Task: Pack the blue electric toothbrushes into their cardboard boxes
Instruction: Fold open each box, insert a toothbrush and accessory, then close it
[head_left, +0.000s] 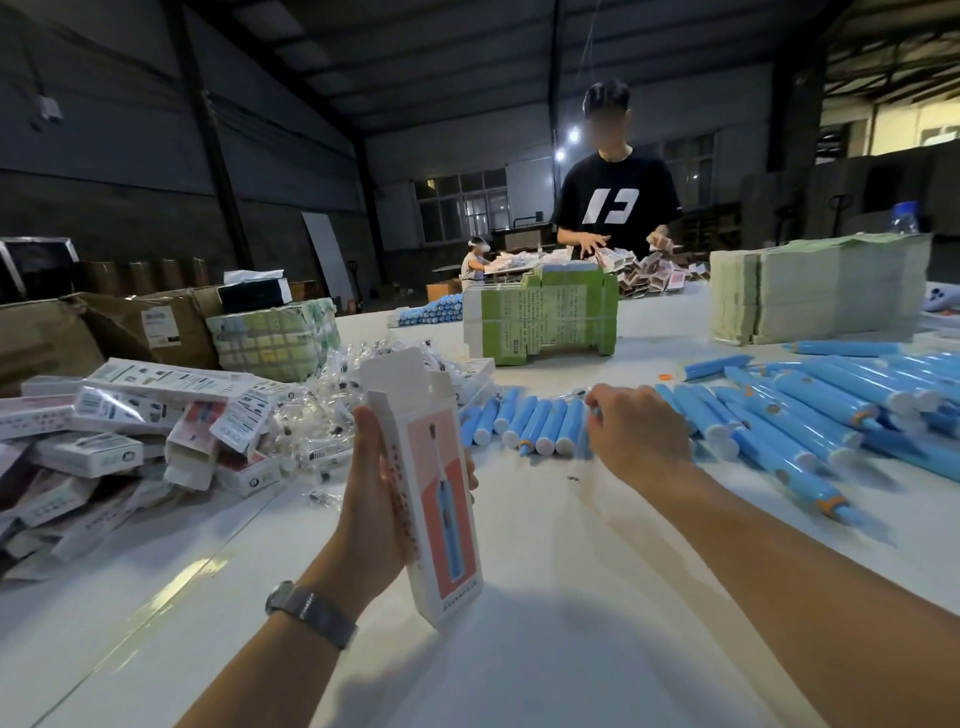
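Head view, centre: one open cardboard box (423, 488) gripped by left hand (374, 483); right hand (636, 428) fingers pinching one blue toothbrush (586, 444), beside five more in a row (524, 423).

The hall was dim; the white surface (545, 597) showed soft glare and a shadow near its front edge; frame edges bowed.

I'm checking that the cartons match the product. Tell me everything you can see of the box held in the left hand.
The box is a slim white cardboard carton, its front printed with a salmon-pink panel showing a blue toothbrush. It is held nearly upright, leaning slightly, above the white table. Its top flaps stand open. The left hand grips it around the middle, thumb on the near side, fingertips showing at the far edge. Whether anything is inside cannot be seen.
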